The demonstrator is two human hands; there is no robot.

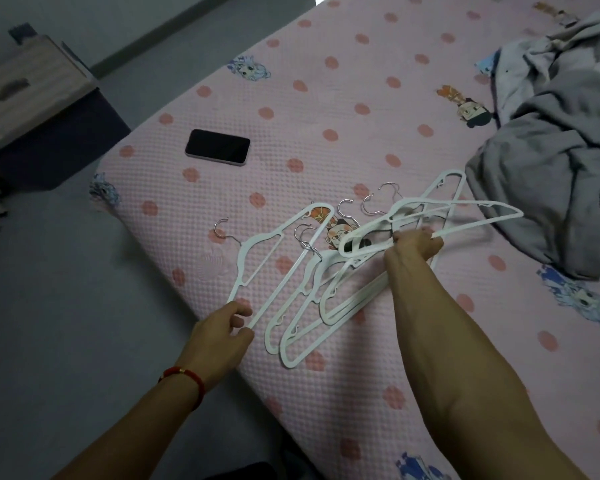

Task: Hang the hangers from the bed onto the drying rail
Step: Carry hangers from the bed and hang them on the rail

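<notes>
Several white plastic hangers (312, 299) with metal hooks lie in a loose pile on the pink dotted bed (326, 109), near its front left edge. My left hand (222, 332) pinches the lower corner of the leftmost hanger (257, 258) at the bed's edge. My right hand (414, 245) is closed around the bars of a few hangers (465, 216) at the right of the pile, lifting them slightly off the sheet. No drying rail is in view.
A black phone (217, 147) lies on the bed beyond the hangers. A crumpled grey blanket (555, 140) fills the right side of the bed. A wooden bedside cabinet (32, 98) stands on the grey floor at the left.
</notes>
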